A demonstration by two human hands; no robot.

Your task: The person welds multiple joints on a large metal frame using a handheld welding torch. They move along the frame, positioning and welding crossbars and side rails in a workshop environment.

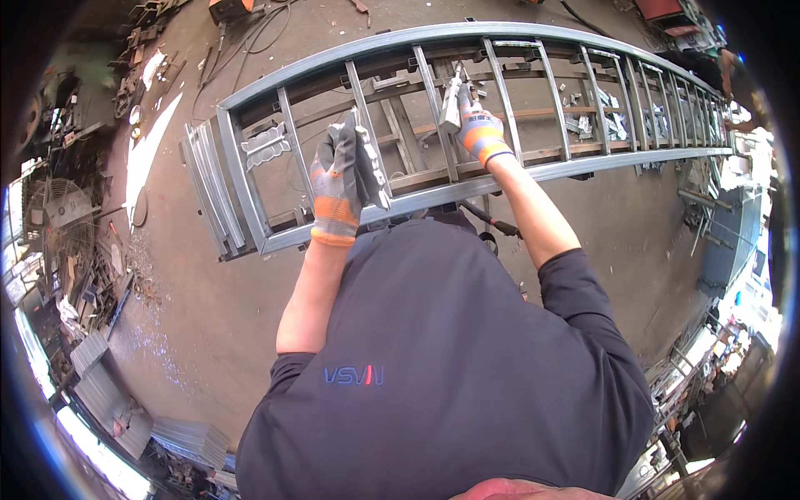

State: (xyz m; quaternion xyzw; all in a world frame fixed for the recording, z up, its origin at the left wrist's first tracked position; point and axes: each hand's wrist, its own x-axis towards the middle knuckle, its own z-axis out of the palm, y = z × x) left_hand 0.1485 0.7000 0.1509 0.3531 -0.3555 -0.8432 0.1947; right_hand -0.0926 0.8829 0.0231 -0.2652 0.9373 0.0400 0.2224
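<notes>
Concrete workshop floor (208,317), scrap along its edges. Over it lies a long grey steel gate frame (467,179). The left hand (336,187) is closed on a cast ornament (369,162); the right hand (480,133) seems to grip a small tool (451,104) against an upright bar. Any slip could pinch fingers.

Bright daylight, glare at left rim, strong fisheye bending, dark corners.

Workshop yard: a bare concrete floor (208,300) is lying in hard sunlight, scrap metal (137,58) and black cables (250,37) are crowding its far left corner, stacked corrugated sheets (108,392) are leaning along its left edge, and cluttered racks (708,367) are lining its right edge.
</notes>
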